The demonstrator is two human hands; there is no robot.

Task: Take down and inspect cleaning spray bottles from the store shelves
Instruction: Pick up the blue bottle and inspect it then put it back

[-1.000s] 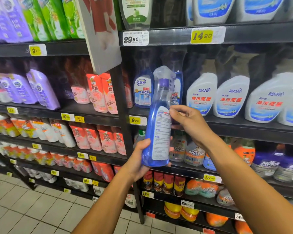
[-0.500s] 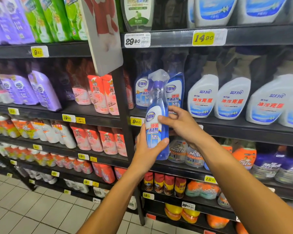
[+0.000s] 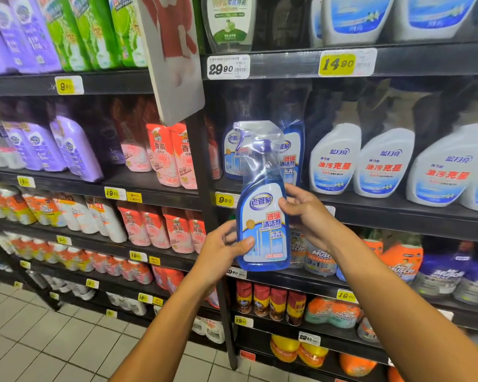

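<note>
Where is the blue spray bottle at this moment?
In the head view the blue spray bottle is upright at centre, off the shelf, held between the left hand and right hand, in front of the 9.90 price tag.

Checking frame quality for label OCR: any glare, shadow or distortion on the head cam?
Head view: blue spray bottle front label sharp; its plastic wrap over the trigger glints. White bottles' tops sit in shadow under the shelf. Wide-angle bends the shelf edges; the corners are soft.
</note>
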